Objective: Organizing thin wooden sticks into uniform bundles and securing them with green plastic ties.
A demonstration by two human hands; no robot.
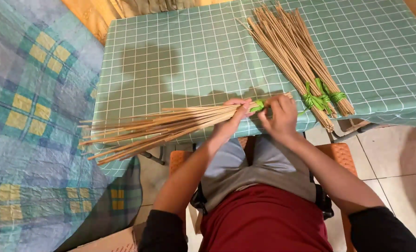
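Green tie (257,105) looks loose — left hand (233,116) grips sticks (156,128), right hand (278,114) pinches tie; sticks could fan, slip.

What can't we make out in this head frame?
- Green tie: mostly hidden between left hand and right hand; knotted or loose, cannot tell.
- Held stick bundle: tied end covered by the fingers.
- Tied bundles on the table: far ends cut by the top edge.
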